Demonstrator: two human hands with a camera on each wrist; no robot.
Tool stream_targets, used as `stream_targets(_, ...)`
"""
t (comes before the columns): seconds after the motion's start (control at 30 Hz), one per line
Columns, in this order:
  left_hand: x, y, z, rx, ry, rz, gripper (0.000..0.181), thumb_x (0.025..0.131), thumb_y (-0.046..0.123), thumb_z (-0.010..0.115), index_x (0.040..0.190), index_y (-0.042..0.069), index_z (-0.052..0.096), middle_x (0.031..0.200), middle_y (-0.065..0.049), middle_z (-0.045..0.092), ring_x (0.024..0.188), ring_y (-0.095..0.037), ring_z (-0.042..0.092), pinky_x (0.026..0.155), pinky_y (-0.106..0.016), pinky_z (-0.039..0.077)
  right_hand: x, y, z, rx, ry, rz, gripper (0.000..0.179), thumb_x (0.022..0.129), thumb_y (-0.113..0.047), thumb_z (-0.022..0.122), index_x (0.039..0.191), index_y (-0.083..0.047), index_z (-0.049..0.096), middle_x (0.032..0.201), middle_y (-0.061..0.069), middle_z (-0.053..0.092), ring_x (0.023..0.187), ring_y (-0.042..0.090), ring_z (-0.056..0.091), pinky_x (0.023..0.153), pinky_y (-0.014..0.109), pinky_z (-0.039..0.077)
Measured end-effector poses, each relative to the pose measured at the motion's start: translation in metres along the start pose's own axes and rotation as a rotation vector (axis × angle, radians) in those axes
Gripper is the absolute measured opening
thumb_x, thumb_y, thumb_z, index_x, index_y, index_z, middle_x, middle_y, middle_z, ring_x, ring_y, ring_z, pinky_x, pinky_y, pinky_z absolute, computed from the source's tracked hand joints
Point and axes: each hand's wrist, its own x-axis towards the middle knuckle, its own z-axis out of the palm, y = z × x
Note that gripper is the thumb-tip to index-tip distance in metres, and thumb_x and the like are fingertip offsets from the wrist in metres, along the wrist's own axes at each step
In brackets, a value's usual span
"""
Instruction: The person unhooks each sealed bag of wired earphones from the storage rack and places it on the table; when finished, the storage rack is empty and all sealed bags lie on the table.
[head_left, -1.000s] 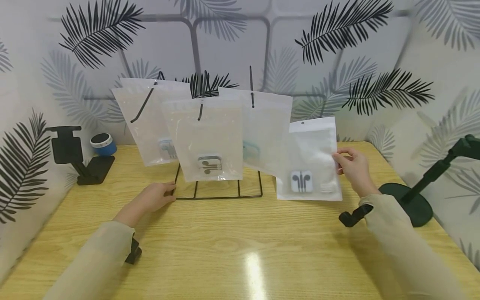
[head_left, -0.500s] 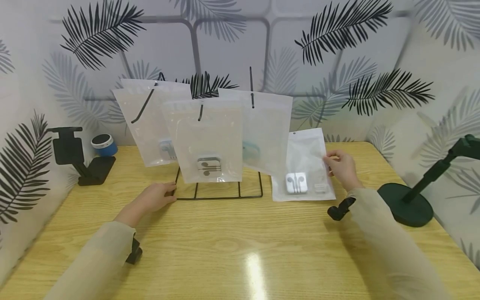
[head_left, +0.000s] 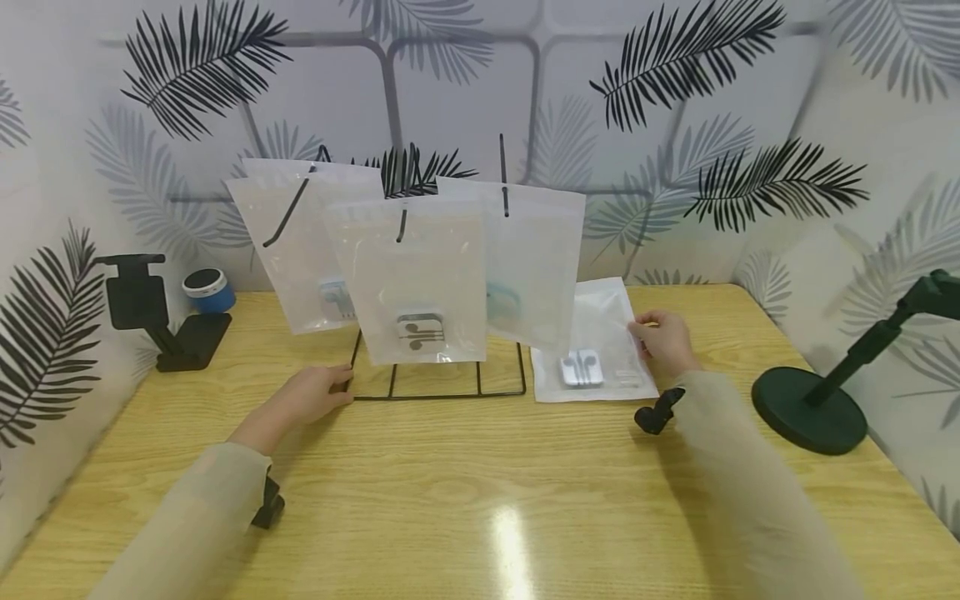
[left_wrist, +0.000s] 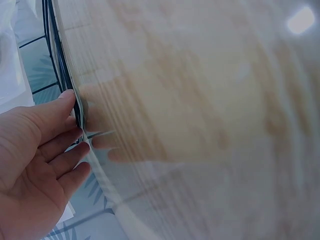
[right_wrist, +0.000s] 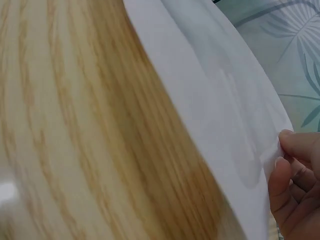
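Note:
My right hand (head_left: 666,340) pinches the right edge of a white zip pouch (head_left: 603,325) between thumb and fingers. The pouch leans back low over the table, and white wired earphones in a square case (head_left: 581,368) show inside it. Far left, my left hand (head_left: 303,396) grips the front left corner of a black wire display rack (head_left: 435,397); the left wrist view has the thumb (left_wrist: 67,95) against the wire. Similar pouches hang from the rack's hooks, the front one (head_left: 408,275) holding earphones too. The right-hand hanging pouch (head_left: 536,250) covers part of the held pouch.
A black phone stand (head_left: 138,300) and a small blue round speaker-like object (head_left: 208,292) stand at the back left. On the right is a dark green round-based stand (head_left: 808,408). A leaf-patterned wall covering (head_left: 465,100) closes off the back of the wooden table (head_left: 420,483).
My right hand has moved left and slightly down, and the pouch has gone with it, its top tipping back towards the table. The left hand stays on the rack corner.

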Motion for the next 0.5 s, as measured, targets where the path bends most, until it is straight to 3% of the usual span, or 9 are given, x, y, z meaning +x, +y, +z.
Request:
stream_targets(0.23, 0.0011, 0.0003, 0.0007, 0.000, -0.005, -0.008, 0.046, 0.091, 0.016, 0.059, 0.128, -0.010, 0.048, 0.133, -0.027, 0.041, 0.118, -0.044, 0.041, 0.096, -0.053, 0.035, 0.0027, 0.0019, 0.0031, -0.018, -0.077, 0.021, 0.027, 0.092, -0.012, 0.054, 0.108, 0.010, 0.056, 0.073, 0.007, 0.054, 0.054, 0.011, 0.050, 0.047, 0.022, 0.046)
stream_targets(0.5, -0.0001, 0.0023, -0.0009, 0.001, 0.001, -0.008, 0.046, 0.090, 0.015, 0.060, 0.127, -0.009, 0.049, 0.133, -0.027, 0.042, 0.118, -0.045, 0.041, 0.096, -0.054, 0.034, 0.0046, 0.0047, 0.0070, 0.010, -0.097, 0.051, 0.032, 0.092, -0.012, 0.054, 0.115, 0.010, 0.055, 0.080, 0.010, 0.055, 0.059, 0.010, 0.051, 0.051, 0.022, 0.050)
